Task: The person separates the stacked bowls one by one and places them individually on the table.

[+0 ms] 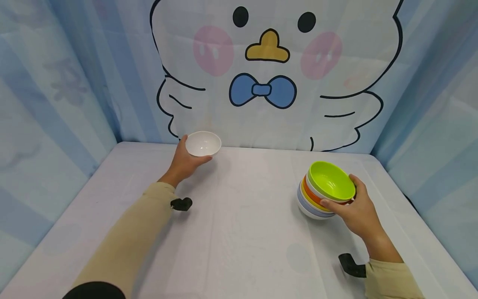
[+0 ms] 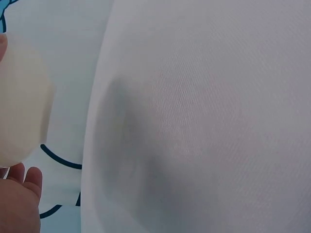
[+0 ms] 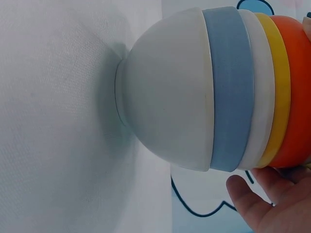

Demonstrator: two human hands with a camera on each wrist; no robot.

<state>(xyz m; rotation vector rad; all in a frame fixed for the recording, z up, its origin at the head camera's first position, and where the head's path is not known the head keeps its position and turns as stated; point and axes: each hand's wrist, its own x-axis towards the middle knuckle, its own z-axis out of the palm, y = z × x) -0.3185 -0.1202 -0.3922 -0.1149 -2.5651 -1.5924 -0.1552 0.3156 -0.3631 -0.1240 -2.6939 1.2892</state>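
At the far left of the table, my left hand (image 1: 184, 163) holds a small white bowl (image 1: 203, 145) by its sides, thumb and fingers spread around it. The bowl is raised off the cloth, its underside showing pale in the left wrist view. On the right, my right hand (image 1: 357, 209) grips a stack of nested bowls near the top. A lime green bowl (image 1: 333, 181) is uppermost, with white, orange, yellow, blue and white ones below. The lowest white bowl (image 3: 167, 92) has its foot at or just above the cloth; I cannot tell which.
A white cloth (image 1: 246, 232) covers the table. Behind it hangs a curtain (image 1: 261, 128) printed with a cartoon bird, and blue patterned curtains (image 1: 45, 104) close in the sides. Black straps or mounts (image 1: 181, 204) sit at both wrists.
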